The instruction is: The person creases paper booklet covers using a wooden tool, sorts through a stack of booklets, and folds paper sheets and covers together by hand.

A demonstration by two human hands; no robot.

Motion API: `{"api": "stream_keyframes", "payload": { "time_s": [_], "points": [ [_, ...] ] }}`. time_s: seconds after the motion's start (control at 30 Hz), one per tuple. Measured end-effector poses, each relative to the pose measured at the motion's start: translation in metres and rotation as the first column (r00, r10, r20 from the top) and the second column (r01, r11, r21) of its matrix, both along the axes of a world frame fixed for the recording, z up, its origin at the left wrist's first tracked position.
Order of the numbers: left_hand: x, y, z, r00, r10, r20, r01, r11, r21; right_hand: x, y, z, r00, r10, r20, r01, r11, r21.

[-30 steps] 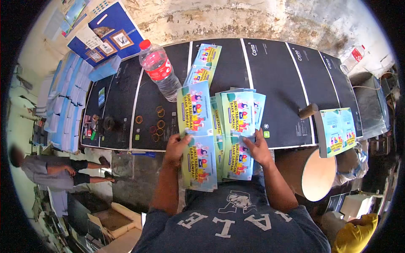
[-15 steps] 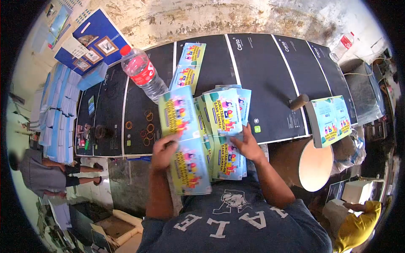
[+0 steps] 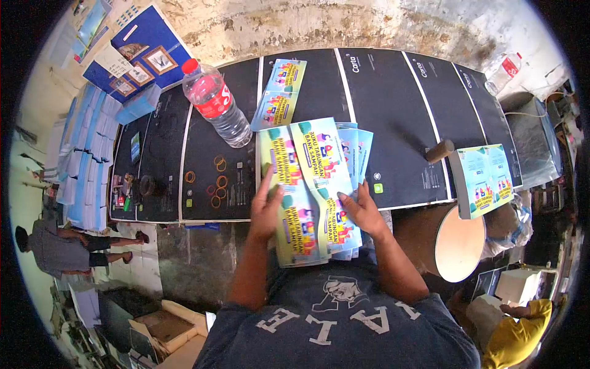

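Printed booklets (image 3: 329, 160) with "Buku Tabungan Bank Sampah" covers lie overlapped in front of my chest at the table's near edge. My left hand (image 3: 265, 209) is closed on the left edge of the pile, its thumb on top. On the opposite side, my right hand (image 3: 364, 212) grips the right edge, thumb over the lower cover. Light blue booklets (image 3: 358, 147) fan out behind the top ones on the right. Beyond them, another small set of the same booklets (image 3: 281, 92) rests on the black table.
A water bottle (image 3: 216, 104) stands left of the booklets, near several rubber bands (image 3: 218, 195). To the right are a wooden cylinder (image 3: 439, 151) and a thick booklet stack (image 3: 484, 181) at the black table's (image 3: 393, 92) edge. People are at far left (image 3: 58, 249) and lower right (image 3: 522, 332).
My left hand has moved right with its booklets, bringing them against and partly under those in my right hand. The right hand has stayed nearly in place.
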State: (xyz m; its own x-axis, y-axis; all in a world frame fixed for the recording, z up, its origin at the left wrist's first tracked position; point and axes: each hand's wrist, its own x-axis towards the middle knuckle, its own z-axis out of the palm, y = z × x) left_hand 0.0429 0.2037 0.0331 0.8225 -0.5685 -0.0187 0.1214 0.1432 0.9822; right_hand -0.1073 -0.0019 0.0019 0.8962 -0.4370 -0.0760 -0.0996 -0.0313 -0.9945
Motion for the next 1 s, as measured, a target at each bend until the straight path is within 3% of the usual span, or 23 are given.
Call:
{"api": "stream_keyframes", "payload": {
  "time_s": [0.03, 0.07, 0.1, 0.17, 0.23, 0.27, 0.3, 0.37, 0.43, 0.57, 0.63, 0.7, 0.77, 0.83, 0.9, 1.0],
  "points": [
    [0.003, 0.009, 0.009, 0.995, 0.000, -0.095, -0.006, 0.998, -0.062, 0.000, -0.003, -0.002, 1.000, 0.003, -0.002, -0.003, 0.996, 0.091],
    [0.015, 0.024, 0.001, 0.998, -0.067, -0.010, 0.063, 0.977, -0.205, -0.001, -0.008, -0.015, 1.000, 0.018, 0.014, -0.016, 0.997, -0.081],
    [0.010, 0.027, 0.024, 0.988, -0.120, -0.096, 0.076, 0.924, -0.376, -0.002, -0.008, -0.014, 1.000, 0.004, 0.017, -0.002, 0.997, -0.079],
    [0.003, 0.025, 0.028, 0.999, -0.037, -0.014, 0.032, 0.971, -0.237, -0.002, -0.004, -0.010, 1.000, -0.012, -0.001, 0.012, 0.987, -0.161],
    [-0.009, 0.001, 0.024, 0.998, -0.062, 0.026, 0.066, 0.985, -0.162, -0.001, -0.001, 0.000, 1.000, 0.002, -0.009, -0.003, 0.996, -0.091],
    [-0.008, -0.008, 0.011, 0.984, -0.116, 0.136, 0.112, 0.993, 0.032, -0.002, -0.002, 0.002, 0.999, 0.029, -0.028, -0.032, 0.991, -0.129],
    [-0.014, -0.022, 0.005, 0.991, -0.111, 0.069, 0.105, 0.992, 0.074, -0.001, -0.003, 0.004, 0.998, 0.052, -0.046, -0.059, 0.984, -0.170],
    [-0.022, -0.040, 0.000, 0.988, -0.113, 0.101, 0.100, 0.987, 0.122, -0.001, -0.001, 0.005, 0.998, 0.016, -0.055, -0.028, 0.972, -0.232],
    [-0.019, -0.040, -0.017, 0.991, -0.111, 0.075, 0.107, 0.993, 0.049, 0.002, 0.003, 0.017, 1.000, 0.014, -0.024, -0.018, 0.987, -0.159],
    [-0.012, -0.027, -0.017, 0.993, -0.092, 0.072, 0.083, 0.991, 0.108, 0.001, 0.002, 0.005, 1.000, 0.005, 0.000, -0.005, 0.998, -0.058],
    [-0.012, -0.023, -0.016, 0.976, -0.074, -0.203, 0.064, 0.996, -0.054, 0.001, 0.004, 0.006, 1.000, -0.008, 0.009, 0.008, 0.998, -0.060],
    [-0.017, -0.025, -0.019, 0.981, -0.025, -0.195, 0.024, 1.000, -0.005, -0.001, 0.000, 0.006, 1.000, 0.017, -0.016, -0.019, 0.993, -0.121],
    [-0.018, -0.025, -0.019, 0.953, -0.140, -0.268, 0.165, 0.984, 0.070, 0.000, 0.002, 0.009, 1.000, -0.002, -0.005, 0.001, 0.993, -0.119],
    [-0.028, -0.029, -0.020, 0.955, -0.144, -0.260, 0.152, 0.988, 0.013, 0.001, 0.005, 0.012, 1.000, -0.018, 0.009, 0.019, 0.993, -0.115],
    [-0.029, -0.034, -0.016, 0.982, -0.149, -0.113, 0.170, 0.963, 0.208, 0.001, 0.007, 0.016, 1.000, -0.027, -0.003, 0.027, 0.999, 0.039],
    [-0.030, -0.036, -0.007, 0.978, -0.094, -0.188, 0.118, 0.986, 0.120, 0.002, 0.007, 0.010, 0.999, -0.025, 0.032, 0.025, 1.000, -0.012]
  ]
}}
